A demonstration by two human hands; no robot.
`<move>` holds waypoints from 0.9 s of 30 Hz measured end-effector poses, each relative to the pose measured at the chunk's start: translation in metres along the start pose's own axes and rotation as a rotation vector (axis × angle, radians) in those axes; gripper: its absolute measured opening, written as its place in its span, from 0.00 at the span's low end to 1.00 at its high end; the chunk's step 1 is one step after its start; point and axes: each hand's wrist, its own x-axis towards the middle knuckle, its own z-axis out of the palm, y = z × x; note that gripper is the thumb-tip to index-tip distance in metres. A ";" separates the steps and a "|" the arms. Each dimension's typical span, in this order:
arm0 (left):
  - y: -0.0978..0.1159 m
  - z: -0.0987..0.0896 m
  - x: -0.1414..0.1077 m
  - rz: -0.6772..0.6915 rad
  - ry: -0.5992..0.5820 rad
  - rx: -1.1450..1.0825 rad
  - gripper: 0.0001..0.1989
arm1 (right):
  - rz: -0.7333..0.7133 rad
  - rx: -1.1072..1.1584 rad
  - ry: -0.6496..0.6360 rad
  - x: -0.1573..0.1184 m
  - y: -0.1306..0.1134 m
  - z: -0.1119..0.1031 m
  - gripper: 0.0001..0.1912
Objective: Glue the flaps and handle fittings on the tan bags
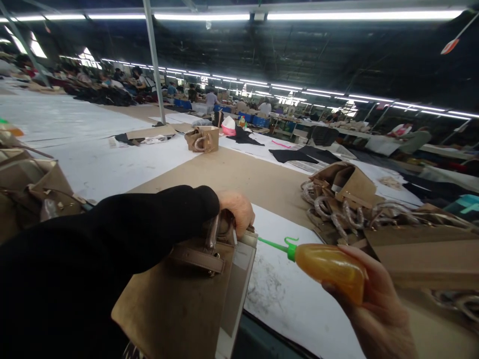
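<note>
My right hand is wrapped round a squeeze bottle of amber liquid with a green nozzle. The nozzle tip points left and reaches the upper right edge of a tan handbag. That handbag stands in front of me, its side showing a pale panel and its handle covered in clear plastic. Over the top of the bag bends my left hand, in a black sleeve. Its fingers go down behind the bag's upper edge and are hidden, so their grip does not show.
More tan handbags with wrapped handles are piled at the right, and others at the left. One small handbag stands farther back on the table. Black pieces lie beyond it. A post rises at the back left; people work in the distance.
</note>
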 end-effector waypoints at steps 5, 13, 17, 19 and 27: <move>0.001 0.002 -0.003 -0.154 -0.231 0.382 0.18 | -0.048 0.022 -0.047 0.001 0.003 0.005 0.25; -0.019 0.002 0.014 -0.002 -0.138 0.350 0.20 | -0.040 0.062 -0.002 -0.005 -0.003 0.012 0.22; -0.016 0.003 0.014 0.001 -0.277 0.456 0.18 | -0.027 0.098 -0.065 -0.007 0.007 0.010 0.21; -0.015 0.003 0.015 -0.012 -0.351 0.502 0.17 | -0.042 0.101 -0.058 -0.005 0.012 0.008 0.22; -0.024 0.001 0.019 -0.061 -0.333 0.388 0.18 | -0.125 -0.006 -0.093 0.007 0.024 0.003 0.25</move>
